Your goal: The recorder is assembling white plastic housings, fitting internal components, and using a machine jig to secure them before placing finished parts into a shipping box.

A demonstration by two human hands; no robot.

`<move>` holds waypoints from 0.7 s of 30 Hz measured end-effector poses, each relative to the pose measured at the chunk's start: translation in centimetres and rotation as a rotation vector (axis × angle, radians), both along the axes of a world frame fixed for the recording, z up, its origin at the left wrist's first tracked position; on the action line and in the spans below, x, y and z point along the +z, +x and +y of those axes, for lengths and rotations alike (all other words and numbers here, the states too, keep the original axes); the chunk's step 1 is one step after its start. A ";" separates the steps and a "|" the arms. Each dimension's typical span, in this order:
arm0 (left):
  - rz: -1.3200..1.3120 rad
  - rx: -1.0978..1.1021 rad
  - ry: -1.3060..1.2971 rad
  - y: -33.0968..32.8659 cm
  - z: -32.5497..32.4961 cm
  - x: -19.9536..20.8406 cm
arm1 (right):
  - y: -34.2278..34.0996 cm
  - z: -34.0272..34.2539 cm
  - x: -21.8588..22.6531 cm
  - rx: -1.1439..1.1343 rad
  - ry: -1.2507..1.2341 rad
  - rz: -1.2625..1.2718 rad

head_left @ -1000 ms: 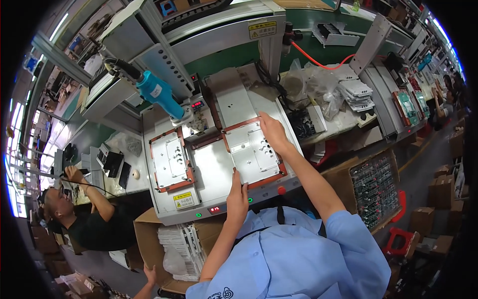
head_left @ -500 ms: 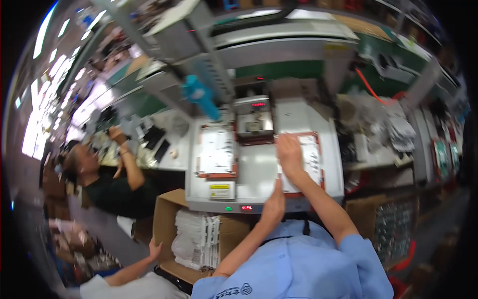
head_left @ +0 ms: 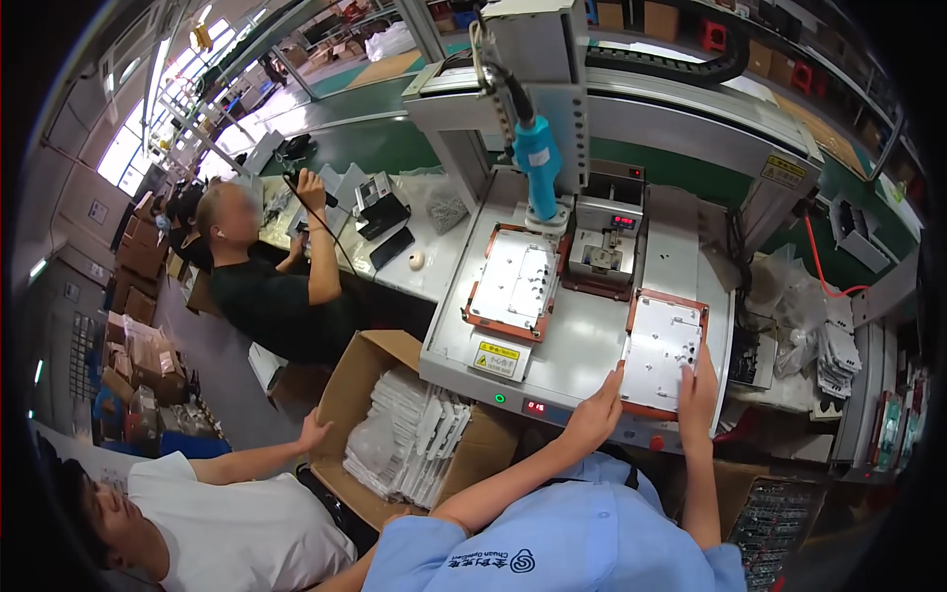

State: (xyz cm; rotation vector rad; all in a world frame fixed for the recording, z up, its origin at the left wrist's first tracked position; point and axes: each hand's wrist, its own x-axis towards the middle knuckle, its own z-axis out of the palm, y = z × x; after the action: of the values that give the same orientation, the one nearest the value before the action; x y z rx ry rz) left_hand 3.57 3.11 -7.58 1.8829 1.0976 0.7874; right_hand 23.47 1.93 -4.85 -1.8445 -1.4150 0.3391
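Observation:
A flat white panel (head_left: 659, 340) with small dark spots lies in a red-brown fixture (head_left: 646, 407) at the right of the machine bed. My left hand (head_left: 595, 414) has its fingertips at the panel's lower left edge. At the opposite edge, my right hand (head_left: 697, 395) grips with its thumb over the white face and its fingers along the side. A similar panel (head_left: 511, 276) sits in the left fixture (head_left: 473, 321). Over that one's upper end stands a blue powered screwdriver (head_left: 539, 173), its tip hidden by a metal collar.
Between the fixtures stands a screw feeder (head_left: 602, 247) with a red display. Below the machine's front edge, an open carton (head_left: 335, 434) holds stacked white parts. One person in white (head_left: 237, 513) touches it; another in black (head_left: 276, 296) works at the left bench. Plastic bags (head_left: 789, 306) lie at right.
My right hand has moved from the panel's upper left to its right edge. My left hand stays by the lower left edge. The view has shifted and sharpened.

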 end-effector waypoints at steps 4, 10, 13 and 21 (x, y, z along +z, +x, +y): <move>0.012 -0.023 0.028 0.4 0.0 0.4 | -0.2 -6.9 -0.9 -0.085 -0.171 0.162; 0.187 -0.060 -0.130 -0.6 1.0 0.4 | -1.5 -6.0 -2.2 -0.132 -0.092 -0.003; 0.156 -0.010 -0.143 -0.4 1.1 2.2 | -1.5 -5.3 -4.3 -0.214 0.065 -0.193; -0.015 -0.001 -0.194 0.2 2.8 2.2 | -0.1 -4.2 -1.7 -0.220 0.058 -0.158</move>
State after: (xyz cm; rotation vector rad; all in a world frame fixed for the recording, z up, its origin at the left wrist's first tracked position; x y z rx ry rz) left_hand 3.72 5.90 -5.35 1.7124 1.1226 0.6684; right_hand 23.33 -2.22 -6.59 -1.9918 -1.2935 0.0419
